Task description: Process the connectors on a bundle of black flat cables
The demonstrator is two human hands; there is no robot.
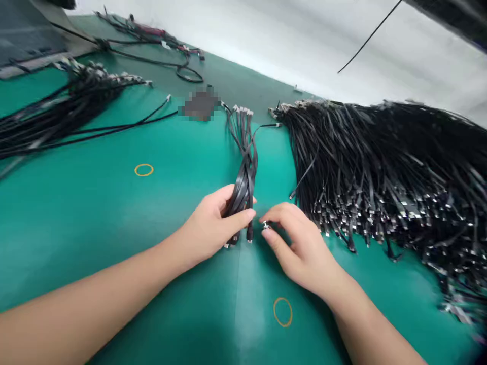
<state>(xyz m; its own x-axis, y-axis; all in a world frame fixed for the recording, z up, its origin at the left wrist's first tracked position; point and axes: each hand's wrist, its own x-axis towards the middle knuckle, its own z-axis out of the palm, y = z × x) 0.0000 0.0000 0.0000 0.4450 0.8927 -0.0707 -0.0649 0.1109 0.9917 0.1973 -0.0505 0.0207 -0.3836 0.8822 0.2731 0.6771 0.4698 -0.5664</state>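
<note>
Nearest the camera, two bare forearms reach in from the near edge over the green worktop (76, 213), and a yellow rubber band (282, 312) lies flat on the mat between them, just near of the right wrist.

Left hand (211, 225) wraps a small bundle of black cables (245, 172). Its grip is closed around the bundle close to the near end, thumb over the top and fingers curled beneath, so the plugs at that end poke out just near of the thumb. The bundle's long axis runs near to far, leaning slightly left as it goes away; its far end fans out into a row of light connectors well beyond the hand.

Right hand (300, 243) sits just right of that near end, almost touching the left thumb. Its grip is narrow: thumb and forefinger pinch a small metallic connector (265, 224), which points left toward the bundle's plugs and lies just beside them. Whether the cable behind it belongs to the bundle or comes off the heap cannot be told.

Further right, a large heap of loose black cables (380, 172) spreads across the worktop, its near fringe of plugs close to the right hand's knuckles. A second rubber band (143, 170) lies well to the left, and another cable pile (57, 109) sits at the far left.
</note>
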